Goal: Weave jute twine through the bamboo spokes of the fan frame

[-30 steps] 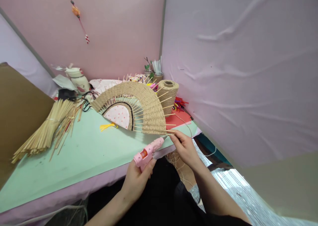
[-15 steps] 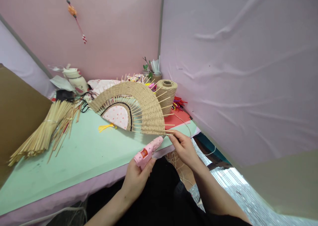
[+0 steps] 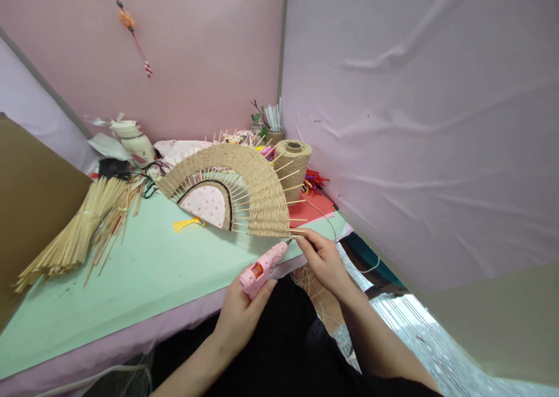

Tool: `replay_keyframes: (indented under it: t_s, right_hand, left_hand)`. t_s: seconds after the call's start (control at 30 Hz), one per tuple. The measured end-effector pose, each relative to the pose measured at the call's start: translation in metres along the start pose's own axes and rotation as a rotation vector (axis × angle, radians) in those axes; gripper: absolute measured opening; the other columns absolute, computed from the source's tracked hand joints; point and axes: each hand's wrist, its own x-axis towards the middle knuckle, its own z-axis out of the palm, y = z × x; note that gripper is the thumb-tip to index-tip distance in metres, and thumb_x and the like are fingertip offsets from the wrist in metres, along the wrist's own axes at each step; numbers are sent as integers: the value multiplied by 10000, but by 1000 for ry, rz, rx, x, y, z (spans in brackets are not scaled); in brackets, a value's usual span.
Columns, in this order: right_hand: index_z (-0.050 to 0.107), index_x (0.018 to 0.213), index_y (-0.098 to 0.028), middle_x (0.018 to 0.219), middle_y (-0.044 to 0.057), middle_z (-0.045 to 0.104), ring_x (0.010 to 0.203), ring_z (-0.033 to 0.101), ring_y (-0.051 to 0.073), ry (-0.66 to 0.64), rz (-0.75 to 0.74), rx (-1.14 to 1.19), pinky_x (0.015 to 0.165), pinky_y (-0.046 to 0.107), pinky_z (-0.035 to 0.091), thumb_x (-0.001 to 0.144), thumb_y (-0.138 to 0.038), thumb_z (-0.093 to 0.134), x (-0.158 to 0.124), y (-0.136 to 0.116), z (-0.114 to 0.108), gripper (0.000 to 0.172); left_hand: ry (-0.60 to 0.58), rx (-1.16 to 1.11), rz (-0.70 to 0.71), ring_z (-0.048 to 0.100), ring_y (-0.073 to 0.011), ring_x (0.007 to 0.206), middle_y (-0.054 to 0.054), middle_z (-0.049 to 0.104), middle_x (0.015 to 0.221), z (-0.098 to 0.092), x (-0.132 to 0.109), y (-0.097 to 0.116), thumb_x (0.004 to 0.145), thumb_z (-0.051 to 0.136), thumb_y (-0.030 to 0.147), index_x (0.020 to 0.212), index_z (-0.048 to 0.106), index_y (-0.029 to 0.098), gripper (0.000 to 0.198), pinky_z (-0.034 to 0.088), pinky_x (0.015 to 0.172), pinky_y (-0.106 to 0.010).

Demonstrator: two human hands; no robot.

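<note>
A woven fan (image 3: 266,193) of tan twine on thin sticks stands tilted over the table, stick ends poking out past its curved rim. At its centre is a white half-round panel with pink spots. My left hand (image 3: 240,312) is closed around a pink glue gun (image 3: 262,269), whose nozzle points at the fan's lower right corner. There my right hand (image 3: 323,260) pinches the end of the fan, fingertips on the lowest stick and twine. Whether the nozzle touches the twine I cannot tell. Behind the fan stands a big spool of twine (image 3: 294,167), a strand trailing down from it.
On the left of the green tabletop (image 3: 161,269) lie a bundle of thin sticks (image 3: 78,234) and loose ones. A yellow tassel (image 3: 187,224) rests below the fan. A white bottle (image 3: 133,141) stands behind; red sheets (image 3: 312,211) lie right. Fabric walls enclose the table.
The glue gun in my left hand has shifted slightly up and to the right, nearer the fan's corner. My right hand and the fan look the same.
</note>
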Motion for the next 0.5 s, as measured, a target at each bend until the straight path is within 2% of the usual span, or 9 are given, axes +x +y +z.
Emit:
replay_keyframes:
  t_s: [0.17,0.33,0.5]
  right_hand:
    - [648,1164,-235,1109,61,688,1045,624,229,6,-1,12,943,373,478,927,-351,475,0,3,1,315]
    - [652,1152,-236,1124,53,683,1052,624,221,4,2,29,945,352,473,926,-340,482,-1,4,1,302]
    - [653,1147,-234,1114,54,686,1052,624,219,3,-5,25,945,347,468,927,-341,479,-1,2,1,301]
  left_hand:
    - [33,53,-23,592,-206,652,-12,601,604,-2,-3,-4,778,622,439,1058,666,185,380,481,607,-299]
    - [16,105,33,561,-178,662,-45,635,743,-7,-8,-6,804,600,418,975,674,184,299,474,639,-291]
    - [6,131,116,582,-202,738,-75,648,820,-7,-8,-5,816,586,413,953,680,201,270,486,696,-309]
